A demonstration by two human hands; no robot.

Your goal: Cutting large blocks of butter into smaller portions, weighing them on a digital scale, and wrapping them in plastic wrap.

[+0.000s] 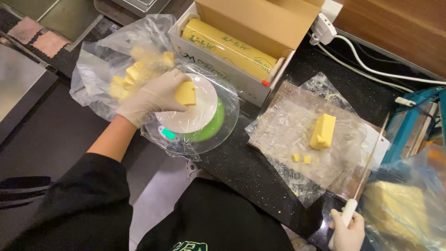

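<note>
While the gloved left hand (151, 97) clamps a yellow butter chunk (186, 93) over the white plate of a round kitchen scale (195, 122), the gloved right hand (347, 228) grips the white handle of a long knife (369, 163). More butter pieces sit in a clear bag (121, 65) beside the scale. A butter block (323, 131) lies on plastic film (297, 139) on the dark surface (241, 172).

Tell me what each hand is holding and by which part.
The left hand grips a yellow butter block by its side, over the kitchen scale. The right hand holds a long knife by its white handle.
</note>
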